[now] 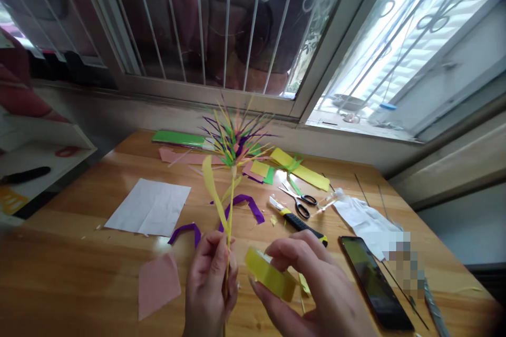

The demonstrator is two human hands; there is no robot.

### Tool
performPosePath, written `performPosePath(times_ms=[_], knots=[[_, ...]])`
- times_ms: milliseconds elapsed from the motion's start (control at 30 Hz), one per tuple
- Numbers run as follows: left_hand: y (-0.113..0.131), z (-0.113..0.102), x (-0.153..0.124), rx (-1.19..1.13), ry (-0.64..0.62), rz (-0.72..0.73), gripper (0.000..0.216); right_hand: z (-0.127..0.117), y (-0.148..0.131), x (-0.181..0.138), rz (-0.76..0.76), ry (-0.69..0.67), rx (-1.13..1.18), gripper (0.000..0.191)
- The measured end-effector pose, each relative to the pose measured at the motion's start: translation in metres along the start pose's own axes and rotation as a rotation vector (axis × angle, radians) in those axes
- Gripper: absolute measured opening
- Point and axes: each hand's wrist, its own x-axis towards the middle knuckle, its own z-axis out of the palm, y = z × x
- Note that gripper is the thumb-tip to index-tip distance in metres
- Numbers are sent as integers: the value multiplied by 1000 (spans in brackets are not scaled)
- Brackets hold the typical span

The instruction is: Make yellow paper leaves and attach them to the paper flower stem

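Observation:
My left hand point(211, 287) is closed around the thin stem of a paper flower point(236, 139), holding it upright over the wooden table point(79, 253). The flower head is a burst of yellow, purple, green and pink strips, with a long yellow paper leaf point(211, 187) hanging from the stem. My right hand point(312, 289) pinches a roll of yellow tape point(269, 275) close beside the stem, just right of my left hand.
On the table lie a white sheet point(150, 206), a pink paper piece point(158, 284), purple strips point(249, 202), green and yellow paper point(300, 168), scissors point(299, 200), a utility knife point(296, 221), a phone point(373, 281), thin wires and white cloth. Barred windows stand behind.

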Motion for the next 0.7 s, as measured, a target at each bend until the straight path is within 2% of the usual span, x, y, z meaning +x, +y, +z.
performPosePath(times_ms=[200,567,700], knots=[[-2,7,-5,-66,87,132,32,6,2,-5,-15,4,58,27],[-5,-3,0,20,78,111,31,21,-4,-6,-55,93,53,27],[-9,-4,0,5,118,104,34,29,-3,-9,10,130,10,23]])
